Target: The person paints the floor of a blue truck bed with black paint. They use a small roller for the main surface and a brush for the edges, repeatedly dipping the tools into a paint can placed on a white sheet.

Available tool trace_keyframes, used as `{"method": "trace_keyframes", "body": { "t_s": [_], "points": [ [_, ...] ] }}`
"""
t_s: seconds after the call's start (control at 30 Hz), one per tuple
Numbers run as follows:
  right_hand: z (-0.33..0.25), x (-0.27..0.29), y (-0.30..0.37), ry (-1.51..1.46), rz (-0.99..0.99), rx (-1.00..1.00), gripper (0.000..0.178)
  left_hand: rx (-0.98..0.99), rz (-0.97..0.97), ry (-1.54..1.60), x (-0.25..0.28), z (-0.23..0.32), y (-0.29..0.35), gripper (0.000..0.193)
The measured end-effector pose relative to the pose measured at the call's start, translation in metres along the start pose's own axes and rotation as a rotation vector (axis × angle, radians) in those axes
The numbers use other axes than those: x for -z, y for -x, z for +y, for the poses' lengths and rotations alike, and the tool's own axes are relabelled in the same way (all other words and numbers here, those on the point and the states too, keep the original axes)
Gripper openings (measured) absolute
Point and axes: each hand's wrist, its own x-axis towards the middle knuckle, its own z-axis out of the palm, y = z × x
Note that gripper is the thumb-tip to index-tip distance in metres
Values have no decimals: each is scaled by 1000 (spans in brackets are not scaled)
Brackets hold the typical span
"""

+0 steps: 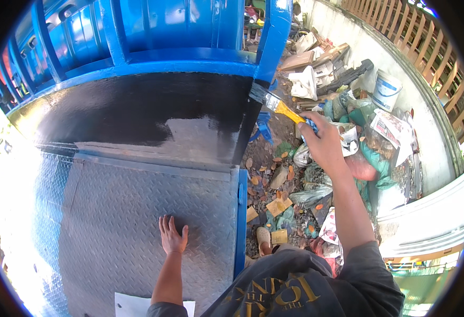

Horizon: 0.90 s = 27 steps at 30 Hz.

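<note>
My right hand (321,138) is closed around the yellow handle of a paintbrush (287,111). The brush's bristles touch the right end of a black-painted panel (200,98), just under the blue frame. Wet-looking black covers the panel's upper part, while its lower strip (189,142) is still grey. My left hand (173,235) lies flat with fingers spread on a grey diamond-plate metal surface (121,211), and holds nothing.
A blue metal frame with bars (189,66) rises beyond the panel. To the right, the ground holds plastic bags (314,195), wood scraps (298,61) and a white bucket (387,90) beside a pale wall (433,132). A white sheet (131,305) lies near my left forearm.
</note>
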Motion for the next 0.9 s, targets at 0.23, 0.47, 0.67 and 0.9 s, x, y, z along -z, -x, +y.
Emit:
{"method": "trace_keyframes", "body": {
  "t_s": [0.23, 0.47, 0.67, 0.9],
  "points": [
    [0, -5, -14, -10, -57, -11, 33, -36, 50, -25, -6, -7, 0, 77],
    [3, -8, -19, 14, -30, -6, 33, -6, 25, -27, -4, -4, -1, 79],
    [8, -7, -18, -18, 8, 26, 31, -5, 16, -42, -5, -3, -1, 79],
    [9, -3, -18, -3, -2, -31, 31, -14, 14, -54, -6, -5, -1, 79]
  ]
}}
